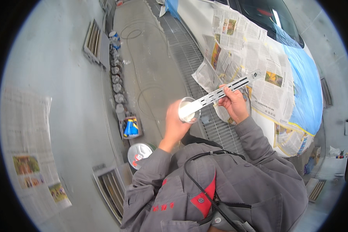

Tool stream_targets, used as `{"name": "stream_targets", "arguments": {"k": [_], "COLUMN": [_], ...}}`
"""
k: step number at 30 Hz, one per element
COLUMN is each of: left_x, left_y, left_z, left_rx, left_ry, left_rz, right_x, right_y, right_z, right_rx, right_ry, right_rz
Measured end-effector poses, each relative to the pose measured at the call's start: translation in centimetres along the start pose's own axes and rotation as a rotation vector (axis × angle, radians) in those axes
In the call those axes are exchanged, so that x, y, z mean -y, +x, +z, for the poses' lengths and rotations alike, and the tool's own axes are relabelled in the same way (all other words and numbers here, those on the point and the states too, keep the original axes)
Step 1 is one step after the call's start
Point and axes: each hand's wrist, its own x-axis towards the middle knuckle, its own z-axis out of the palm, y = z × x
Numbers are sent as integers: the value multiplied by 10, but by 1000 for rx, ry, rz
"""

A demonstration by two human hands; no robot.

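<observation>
My left hand is closed around a clear plastic cup with some white liquid, likely paint, at its bottom; the hand is slightly blurred. Between the fingers and thumb of my right hand is a flat mixing stick, pale with dark slots and markings. It slants down to the left, its white-coated lower end inside the cup's mouth. The far end of the stick points up to the right, over the newspaper that covers the car.
A white car stands to the right, masked with newspaper and blue film. Below it runs a floor grating. Along the left wall are several cans, a box of blue and yellow items and a large tin. A thin hose lies on the floor.
</observation>
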Motion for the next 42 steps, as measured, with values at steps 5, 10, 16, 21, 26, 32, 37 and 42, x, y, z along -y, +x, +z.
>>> {"name": "stream_targets", "arguments": {"k": [5, 10, 16, 21, 26, 32, 37, 42], "left_x": [23, 48, 90, 139, 202, 261, 292, 318], "left_y": [98, 181, 276, 363, 476, 627, 716, 770], "left_z": [-8, -12, -9, -8, -23, -69, -97, -132], "left_rx": [-74, -104, 27, 67, 136, 282, 417, 393], "left_ry": [-32, 4, 53, 26, -86, -252, -381, -326], "left_rz": [-4, -25, -22, -19, 122, 9, -4, -36], "right_x": [7, 27, 43, 53, 44, 69, 81, 88], "right_y": [109, 201, 281, 348, 454, 580, 665, 728], "right_z": [11, 20, 24, 43, 103, 171, 206, 242], "right_rx": [11, 36, -42, -55, 151, 294, 103, 235], "right_ry": [-30, -41, -55, -276, -759, -953, -993, -1010], "right_rz": [42, 50, 31, -74, -431, -477, -512, -500]}}
